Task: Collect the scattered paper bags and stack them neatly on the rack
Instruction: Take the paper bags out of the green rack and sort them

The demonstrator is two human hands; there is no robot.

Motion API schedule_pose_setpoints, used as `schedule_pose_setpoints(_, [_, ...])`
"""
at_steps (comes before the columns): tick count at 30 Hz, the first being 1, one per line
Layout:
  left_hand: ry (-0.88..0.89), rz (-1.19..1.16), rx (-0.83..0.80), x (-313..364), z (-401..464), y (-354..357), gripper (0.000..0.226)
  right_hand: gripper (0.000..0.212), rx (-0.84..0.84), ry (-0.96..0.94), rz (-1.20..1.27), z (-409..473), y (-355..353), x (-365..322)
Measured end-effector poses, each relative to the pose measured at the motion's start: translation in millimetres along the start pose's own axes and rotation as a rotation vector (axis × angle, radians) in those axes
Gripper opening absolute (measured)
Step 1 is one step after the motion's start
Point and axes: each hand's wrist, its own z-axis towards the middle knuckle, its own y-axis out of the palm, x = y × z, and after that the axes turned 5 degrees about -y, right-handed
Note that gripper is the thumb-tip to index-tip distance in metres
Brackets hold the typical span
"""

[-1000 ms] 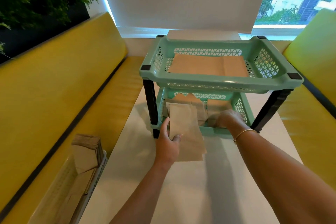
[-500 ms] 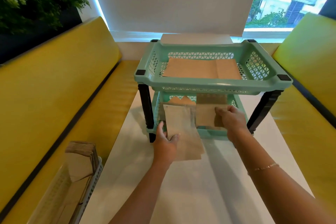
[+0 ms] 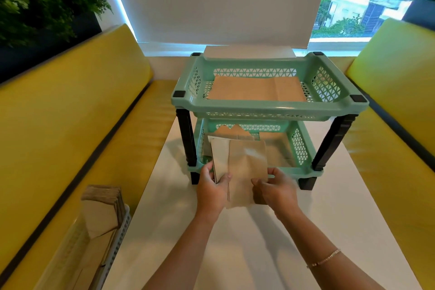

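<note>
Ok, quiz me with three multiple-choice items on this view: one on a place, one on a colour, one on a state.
1. Where do the large flat paper bags lie?
A. on the rack's top shelf
B. on the yellow bench
C. on the floor

2. What colour are the shelves of the rack?
A. red
B. mint green
C. white

3. How are the small paper bags in front of the rack held?
A. by the left hand alone
B. by nobody, lying loose on the table
C. by both hands at their near end

Answers:
1. A, they sit inside the upper shelf.
2. B, both shelves are mint green on black legs.
3. C, the left hand and right hand each grip the bags.
</note>
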Motion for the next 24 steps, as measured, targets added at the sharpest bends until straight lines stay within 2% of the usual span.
schedule_pose_setpoints(5, [-0.002,-0.008,0.005,0,-2,0,0.053,0.017,0.051,-0.079,-0.09,0,-1,-4])
schedule_pose_setpoints(11, [-0.011,-0.049,0.018,-4,1,-1,0.054,0.01,0.055,0.062,0.065,10,-18,-9])
schedule_pose_setpoints(16, [-0.025,-0.152,0.006,-4,2,-1,0.052,0.013,-0.048,0.104,0.198,10,-32,-9])
schedule_pose_setpoints(20, [-0.015,-0.179,-0.033,-2,1,2,0.047,0.015,-0.152,0.125,0.174,9,-30,-5])
schedule_pose_setpoints(24, [0.005,-0.149,-0.011,0,0,1,0.047,0.013,-0.061,0.131,0.185,10,-25,-3])
